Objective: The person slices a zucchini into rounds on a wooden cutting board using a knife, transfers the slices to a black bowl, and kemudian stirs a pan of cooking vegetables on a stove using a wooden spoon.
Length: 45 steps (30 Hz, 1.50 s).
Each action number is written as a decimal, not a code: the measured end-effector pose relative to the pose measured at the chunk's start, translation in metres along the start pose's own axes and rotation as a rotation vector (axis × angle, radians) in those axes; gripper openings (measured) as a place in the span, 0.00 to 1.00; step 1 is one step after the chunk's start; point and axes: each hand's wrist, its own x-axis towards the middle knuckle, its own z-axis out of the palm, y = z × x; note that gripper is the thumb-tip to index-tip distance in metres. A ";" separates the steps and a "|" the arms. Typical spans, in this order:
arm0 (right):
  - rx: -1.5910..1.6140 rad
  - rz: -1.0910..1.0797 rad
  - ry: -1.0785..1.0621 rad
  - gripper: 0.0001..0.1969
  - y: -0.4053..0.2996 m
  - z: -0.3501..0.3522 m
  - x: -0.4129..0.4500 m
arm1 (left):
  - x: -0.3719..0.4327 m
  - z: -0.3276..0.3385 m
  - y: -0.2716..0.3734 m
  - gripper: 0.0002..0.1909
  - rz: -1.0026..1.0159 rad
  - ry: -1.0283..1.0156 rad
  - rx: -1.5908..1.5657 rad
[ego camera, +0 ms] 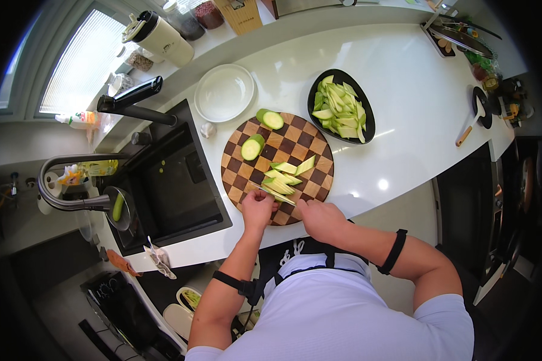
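Note:
My right hand (321,219) grips a kitchen knife (280,196) at the near edge of a round checkered wooden cutting board (293,140). The blade points left, close against the zucchini under it. At the blade's left end, my left hand (258,205) has its fingers curled at a piece of zucchini, mostly hidden by hand and knife. Just beyond the blade lie several slanted zucchini slices (282,176). Two thick cut zucchini chunks, one nearer (252,148) and one farther (271,119), rest on the board's far left part.
A black oval bowl (313,97) of zucchini slices stands beyond the board. A white plate (224,92) and a garlic bulb (207,130) sit back left. The dark sink (171,198) with its arched faucet (49,169) lies left. A spatula (467,131) lies far right.

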 end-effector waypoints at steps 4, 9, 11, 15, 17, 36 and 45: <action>0.010 0.029 -0.051 0.07 -0.008 -0.014 -0.012 | -0.001 0.000 0.000 0.07 0.014 -0.008 -0.007; -0.049 0.047 -0.095 0.07 -0.004 -0.006 -0.007 | 0.001 0.000 -0.002 0.08 0.010 -0.013 -0.011; -0.045 0.023 -0.056 0.07 0.004 0.009 0.000 | -0.001 0.001 0.001 0.08 -0.001 -0.010 -0.027; -0.035 0.006 -0.030 0.07 -0.009 0.009 0.031 | 0.003 -0.002 0.001 0.08 -0.002 -0.012 -0.065; -0.027 0.036 -0.077 0.08 -0.017 0.007 0.040 | 0.002 -0.004 0.001 0.08 -0.002 -0.014 -0.059; -0.025 0.024 -0.044 0.08 -0.005 0.024 0.033 | 0.006 -0.019 0.008 0.07 -0.077 -0.047 -0.097; -0.032 0.053 -0.098 0.09 0.007 0.020 -0.001 | 0.002 -0.010 0.008 0.06 -0.080 -0.013 -0.094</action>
